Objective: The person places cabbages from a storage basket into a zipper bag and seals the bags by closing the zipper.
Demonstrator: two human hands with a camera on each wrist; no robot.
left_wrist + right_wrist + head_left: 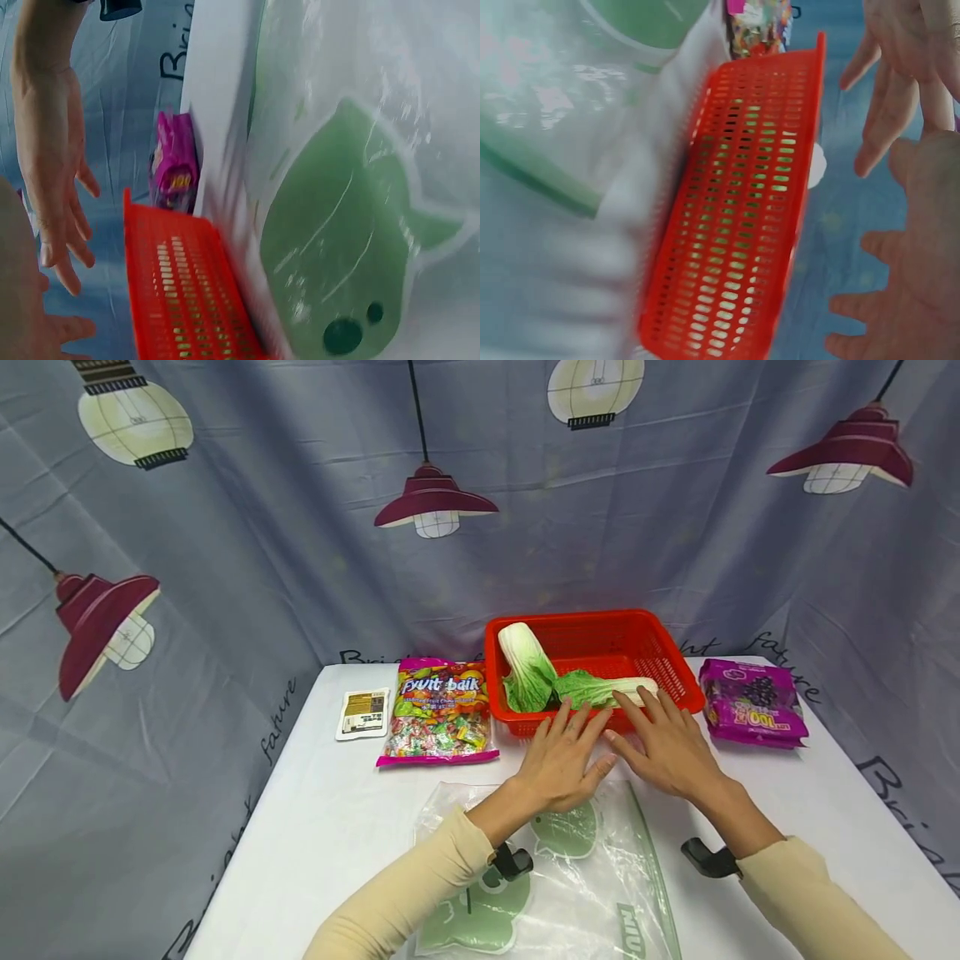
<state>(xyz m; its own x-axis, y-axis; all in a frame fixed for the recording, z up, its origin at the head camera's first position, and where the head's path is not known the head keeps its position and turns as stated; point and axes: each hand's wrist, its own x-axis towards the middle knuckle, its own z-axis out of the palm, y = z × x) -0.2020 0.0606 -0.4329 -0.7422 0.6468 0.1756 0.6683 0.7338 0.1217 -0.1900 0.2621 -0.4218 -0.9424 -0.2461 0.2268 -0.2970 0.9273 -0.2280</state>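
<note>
Since both hands hang over the near side of the red basket (600, 633), the relation that counts is depth: the horizontal cabbage (595, 688) lies just beyond the fingertips, inside, along the near wall. Long axis runs roughly left-right, leafy end left, pale stalk end right. Right grip (667, 745) is nearer the stalk; its fingertips overlap that end in the head view. Left grip (566, 760) sits in front of the leafy half.

Grip state, both: fingers spread, mostly straight, clamped on nothing. Second cabbage (530, 667) is in the basket's left part, pale end to the back, leaves to the front, long axis crossing the first one's.

Head view alone can't settle contact, fingers seem to meet rim and stalk. Wrist views do: fingers are up above the rim, apart from the basket. They lose the cabbages though, just green and pale patches through the slots. Right wrist also catches a pale rounded end past the rim, likely the second cabbage.

Around: clear plastic bag (581, 893) flat on the table (300, 860) nearer the person, candy bag (438, 710) left of the basket, purple pack (753, 703) right.
</note>
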